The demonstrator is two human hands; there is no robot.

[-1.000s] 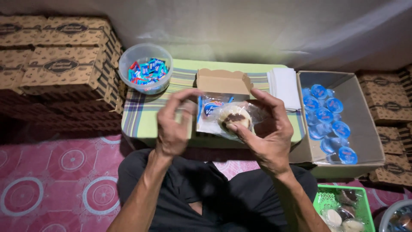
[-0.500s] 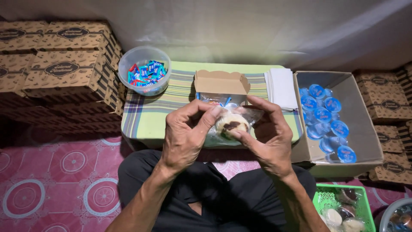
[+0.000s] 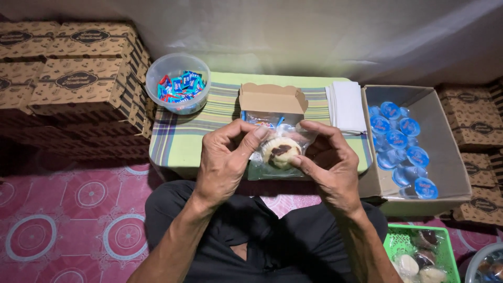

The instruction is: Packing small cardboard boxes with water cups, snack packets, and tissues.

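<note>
Both hands hold a small round cake with a dark swirl on top, wrapped in clear plastic point(image 3: 281, 153), above my lap. My left hand point(image 3: 226, 160) pinches the wrap's left side with thumb and fingers. My right hand point(image 3: 329, 160) grips the right side, its thumb under the cake. Just behind them an open brown cardboard snack box point(image 3: 272, 99) lies on a low table with a striped green cloth point(image 3: 181, 139); a wrapped item with blue print lies in the box.
A clear tub of blue and red sachets point(image 3: 178, 84) stands at the table's back left. White napkins point(image 3: 347, 106) lie at its right. A carton of blue-lidded water cups point(image 3: 406, 147) sits right; stacked brown boxes point(image 3: 73, 78) left; a green basket of cakes point(image 3: 419, 257) lower right.
The wrapped cake has come down a little toward my lap. My left hand's fingers have closed round its left side.
</note>
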